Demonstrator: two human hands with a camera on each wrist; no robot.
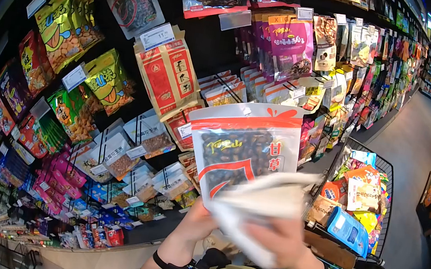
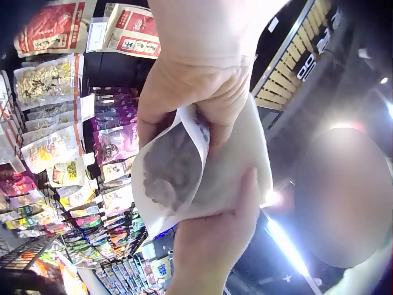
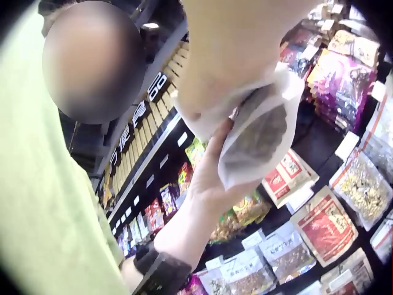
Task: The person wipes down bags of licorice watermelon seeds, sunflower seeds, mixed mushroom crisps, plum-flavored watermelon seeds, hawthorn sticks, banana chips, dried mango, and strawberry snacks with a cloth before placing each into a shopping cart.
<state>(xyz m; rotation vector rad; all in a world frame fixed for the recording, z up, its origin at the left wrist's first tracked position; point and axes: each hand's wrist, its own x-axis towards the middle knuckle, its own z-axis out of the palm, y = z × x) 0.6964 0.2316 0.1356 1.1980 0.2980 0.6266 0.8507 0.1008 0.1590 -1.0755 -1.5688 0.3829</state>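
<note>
The left hand (image 1: 196, 224) grips the lower part of an upright pouch of dark seeds (image 1: 235, 148), which has a red band, a clear window and a white underside. Against the front of it is a white pouch (image 1: 258, 201), blurred and tilted, its plain side showing. My right hand (image 1: 280, 240) holds this white pouch from the right, also blurred. In the left wrist view, the fingers (image 2: 221, 126) of the left hand reach in between the white panels. Seeds show through the bottom of the seed pouch (image 3: 258, 138) in the right wrist view.
Hanging snack pouches fill the rack ahead, among them red-and-tan bags (image 1: 165, 78), yellow bags (image 1: 108, 80) and purple bags (image 1: 286, 42). A wire shopping cart (image 1: 389, 214) piled with packets stands at the right. Beyond it an aisle floor (image 1: 409, 128) runs back.
</note>
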